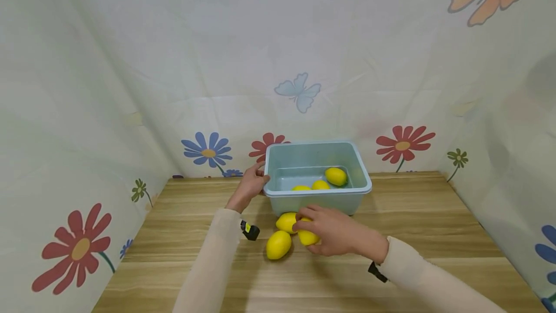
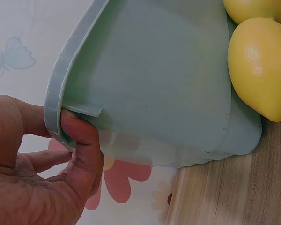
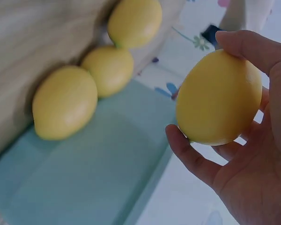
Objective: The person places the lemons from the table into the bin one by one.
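Note:
A pale blue-green plastic bin (image 1: 317, 203) stands on the table with three lemons inside; one lemon (image 1: 336, 176) lies toward its right side. My left hand (image 1: 251, 185) grips the bin's left rim, fingers curled over the edge in the left wrist view. In front of the bin, my right hand (image 1: 334, 232) holds a lemon (image 3: 220, 98) between thumb and fingers. Nearby on the table lie a front lemon (image 1: 279, 245) and another lemon (image 1: 285, 223) close to the bin wall. The right wrist view has a third table lemon (image 3: 65, 103), hidden from the head camera.
The wooden table (image 1: 434, 235) reaches back to a white cloth wall (image 1: 226, 62) printed with flowers and butterflies. More of this cloth hangs at both sides. Black wrist straps show at the left cuff (image 1: 250, 232) and at the right.

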`<state>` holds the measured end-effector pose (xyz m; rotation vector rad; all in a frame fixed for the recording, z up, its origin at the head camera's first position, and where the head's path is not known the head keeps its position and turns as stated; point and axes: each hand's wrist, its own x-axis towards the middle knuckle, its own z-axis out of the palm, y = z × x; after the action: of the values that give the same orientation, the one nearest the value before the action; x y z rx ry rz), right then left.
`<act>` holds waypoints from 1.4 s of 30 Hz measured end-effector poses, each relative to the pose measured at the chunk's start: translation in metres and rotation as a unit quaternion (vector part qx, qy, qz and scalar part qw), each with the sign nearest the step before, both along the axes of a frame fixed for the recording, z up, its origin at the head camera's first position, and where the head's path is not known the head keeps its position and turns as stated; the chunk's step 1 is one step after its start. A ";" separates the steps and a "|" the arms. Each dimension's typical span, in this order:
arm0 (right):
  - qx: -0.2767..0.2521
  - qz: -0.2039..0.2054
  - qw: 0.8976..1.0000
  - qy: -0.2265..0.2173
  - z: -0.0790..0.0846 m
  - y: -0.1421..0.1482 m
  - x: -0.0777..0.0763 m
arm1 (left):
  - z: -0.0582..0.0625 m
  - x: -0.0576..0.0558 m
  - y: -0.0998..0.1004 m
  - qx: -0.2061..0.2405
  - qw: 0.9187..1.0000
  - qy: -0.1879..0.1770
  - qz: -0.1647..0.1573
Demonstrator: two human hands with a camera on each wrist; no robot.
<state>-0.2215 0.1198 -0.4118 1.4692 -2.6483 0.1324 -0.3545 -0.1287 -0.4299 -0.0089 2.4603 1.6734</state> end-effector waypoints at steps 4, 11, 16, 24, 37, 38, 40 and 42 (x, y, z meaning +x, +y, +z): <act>-0.020 -0.006 1.000 0.009 0.014 0.006 -0.007 | -0.002 -0.001 0.000 0.001 1.000 0.001 -0.001; -0.037 -0.020 0.998 0.039 0.033 0.011 -0.022 | -0.002 -0.002 -0.001 -0.004 1.000 0.002 -0.003; -0.046 -0.029 0.998 0.038 0.049 0.008 -0.031 | 0.000 -0.002 -0.001 -0.009 1.000 0.004 -0.002; -0.041 -0.059 0.997 0.042 0.065 0.002 -0.053 | 0.001 -0.002 0.000 -0.002 1.000 0.001 -0.008; -0.030 -0.096 0.995 -0.014 0.079 -0.003 -0.092 | 0.000 -0.001 0.000 -0.002 1.000 0.002 -0.010; -0.029 -0.100 0.994 -0.022 0.081 -0.003 -0.095 | 0.000 -0.001 0.000 -0.002 1.000 0.002 -0.011; -0.024 -0.108 0.993 -0.036 0.083 -0.003 -0.103 | 0.000 0.000 -0.001 0.000 1.000 0.004 -0.013; -0.020 -0.118 0.992 -0.048 0.085 -0.003 -0.111 | 0.000 -0.001 -0.001 0.001 1.000 0.004 -0.012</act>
<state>-0.3327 0.1171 -0.3270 1.1552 -2.8516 0.2398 -0.3551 -0.1298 -0.4298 0.0272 2.4548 1.6692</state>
